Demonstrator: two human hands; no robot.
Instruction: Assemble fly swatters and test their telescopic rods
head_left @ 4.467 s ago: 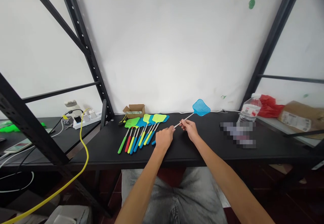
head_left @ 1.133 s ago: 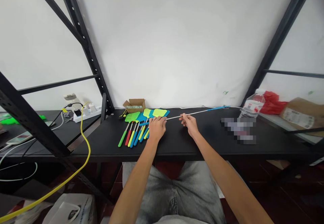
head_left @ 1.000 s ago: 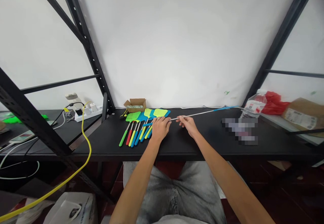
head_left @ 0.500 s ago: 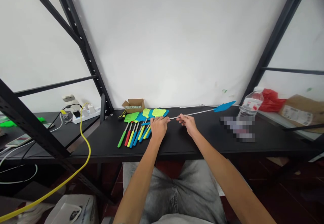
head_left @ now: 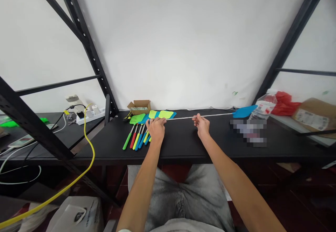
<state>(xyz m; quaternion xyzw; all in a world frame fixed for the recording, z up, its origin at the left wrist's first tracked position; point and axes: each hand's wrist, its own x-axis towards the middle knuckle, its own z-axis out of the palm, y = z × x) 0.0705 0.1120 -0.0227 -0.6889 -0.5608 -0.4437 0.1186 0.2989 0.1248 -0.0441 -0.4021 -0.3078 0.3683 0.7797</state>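
A blue fly swatter [head_left: 244, 111] with a thin metal rod is held roughly level above the black table [head_left: 183, 144], its paddle pointing right. My left hand [head_left: 156, 129] is closed around the grip end, and its fingers hide the handle. Farther along, my right hand [head_left: 202, 127] pinches the metal rod between thumb and fingers. Left of my left hand, several fly swatters lie in a row, among them a green one [head_left: 137, 119] and one with a red handle [head_left: 133, 140]. My left hand covers some of their handles.
A small open cardboard box [head_left: 140, 110] stands behind the swatters. At right are a plastic bottle [head_left: 265, 105], a red bag [head_left: 285, 103] and a brown package [head_left: 315, 114]. Black metal shelf posts [head_left: 91, 55] flank the table, and a yellow cable [head_left: 90, 144] hangs at left.
My hands have moved farther apart, left hand leftward and right hand rightward. More metal rod shows between them, and the blue paddle sits farther right, overlapping the bottle in view.
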